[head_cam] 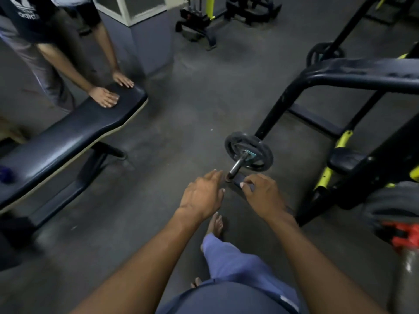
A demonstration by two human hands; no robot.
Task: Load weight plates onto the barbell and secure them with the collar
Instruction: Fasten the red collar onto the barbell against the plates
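The barbell's steel sleeve (237,164) points toward me just above the floor. A black weight plate (260,158) sits on it, pushed to the far end. At the sleeve's near tip is a dark collar (238,179). My right hand (264,196) pinches the collar from the right with thumb and fingers. My left hand (201,196) hovers on the left, fingers apart, its index fingertip close to the sleeve's tip. Blur hides whether the collar is around the sleeve or just beside it.
A black padded bench (68,141) stands at the left, with another person's hands (106,96) resting on it. A black and yellow rack frame (340,87) stands at the right. Grey plates with a red collar (401,234) are at the lower right. My bare foot (216,225) is below my hands.
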